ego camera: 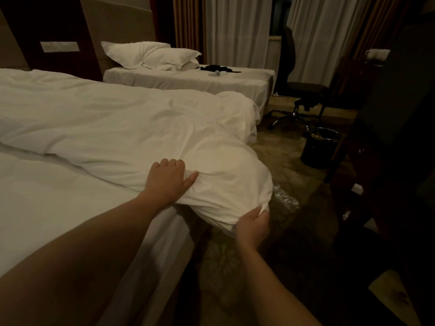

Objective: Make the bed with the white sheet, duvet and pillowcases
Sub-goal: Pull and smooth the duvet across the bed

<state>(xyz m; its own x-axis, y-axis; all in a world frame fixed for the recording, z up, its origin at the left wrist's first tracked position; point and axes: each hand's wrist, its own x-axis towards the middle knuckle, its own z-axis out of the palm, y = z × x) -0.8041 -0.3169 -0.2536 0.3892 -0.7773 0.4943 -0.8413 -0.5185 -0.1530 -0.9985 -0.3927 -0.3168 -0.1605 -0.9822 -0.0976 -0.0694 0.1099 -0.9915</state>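
A rumpled white duvet lies across the near bed, its corner bulging over the foot end. My left hand grips a bunch of duvet fabric on top of that corner, fingers curled into the cloth. Lower down, my right hand pinches the hanging edge of the same corner, just off the bed's side. The white sheet covers the mattress in front of the duvet. Two white pillows lie on the far bed.
The second bed behind carries dark clothing. An office chair and a black waste bin stand on the floor at right. Dark furniture lines the right side. Crumpled plastic lies by the bed's foot.
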